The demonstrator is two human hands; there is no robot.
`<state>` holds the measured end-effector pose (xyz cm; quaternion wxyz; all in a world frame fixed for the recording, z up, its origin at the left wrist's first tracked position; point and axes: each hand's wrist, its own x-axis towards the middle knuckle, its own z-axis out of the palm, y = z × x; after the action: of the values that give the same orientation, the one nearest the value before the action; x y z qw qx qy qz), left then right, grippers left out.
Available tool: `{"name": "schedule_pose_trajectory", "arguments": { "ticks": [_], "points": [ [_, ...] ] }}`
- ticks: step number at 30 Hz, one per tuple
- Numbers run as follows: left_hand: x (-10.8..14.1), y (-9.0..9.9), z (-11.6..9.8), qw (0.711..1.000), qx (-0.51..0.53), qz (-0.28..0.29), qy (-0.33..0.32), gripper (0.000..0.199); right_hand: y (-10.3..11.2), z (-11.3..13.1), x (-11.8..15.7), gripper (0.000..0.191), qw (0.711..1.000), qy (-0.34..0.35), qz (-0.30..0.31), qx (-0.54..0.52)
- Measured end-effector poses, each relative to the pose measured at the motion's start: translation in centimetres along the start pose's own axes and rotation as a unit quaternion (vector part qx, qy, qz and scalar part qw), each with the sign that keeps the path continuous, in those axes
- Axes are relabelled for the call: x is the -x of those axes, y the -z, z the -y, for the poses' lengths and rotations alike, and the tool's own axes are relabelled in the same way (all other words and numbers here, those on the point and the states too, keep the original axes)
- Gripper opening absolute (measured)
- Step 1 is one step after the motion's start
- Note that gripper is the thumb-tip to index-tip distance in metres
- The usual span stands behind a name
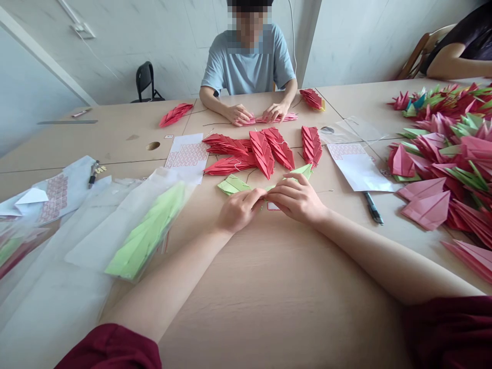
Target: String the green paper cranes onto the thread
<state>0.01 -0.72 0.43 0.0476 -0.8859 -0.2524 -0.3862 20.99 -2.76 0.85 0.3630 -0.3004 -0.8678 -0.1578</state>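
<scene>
Left hand (239,209) and right hand (298,199) together at table (269,287) centre, fingers closed, pinching green paper leaves (234,184) between them. Red leaves (265,148) just beyond. Bag of green paper (148,233) to the left, pen (372,207) to the right.

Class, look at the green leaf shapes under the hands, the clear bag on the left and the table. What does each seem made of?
Green leaf shapes: matte paper, with sharp pleated creases. Clear bag: thin glossy plastic film, see-through and wrinkled. Table: pale wood-grain top, probably laminate, smooth with a faint sheen.
</scene>
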Motion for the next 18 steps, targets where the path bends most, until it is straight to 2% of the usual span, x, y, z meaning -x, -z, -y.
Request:
{"name": "schedule_pose_trajectory", "arguments": {
  "ticks": [6, 11, 18],
  "points": [
    [-0.03, -0.01, -0.21, 1.0, 0.015, -0.01, -0.009, 0.004, 0.25, 0.2, -0.22, 0.019, 0.999, 0.026, 0.008, 0.02],
    [0.11, -0.21, -0.42, 1.0, 0.02, 0.004, 0.023, 0.007, 0.2, 0.19, -0.16, 0.018, 0.999, 0.024, 0.0, 0.023],
    [-0.01, 0.13, 0.2, 0.995, -0.047, 0.05, -0.071, 0.013, 0.21, 0.0, -0.2, 0.011, 1.0, 0.0, 0.022, -0.005]
  ]
}}
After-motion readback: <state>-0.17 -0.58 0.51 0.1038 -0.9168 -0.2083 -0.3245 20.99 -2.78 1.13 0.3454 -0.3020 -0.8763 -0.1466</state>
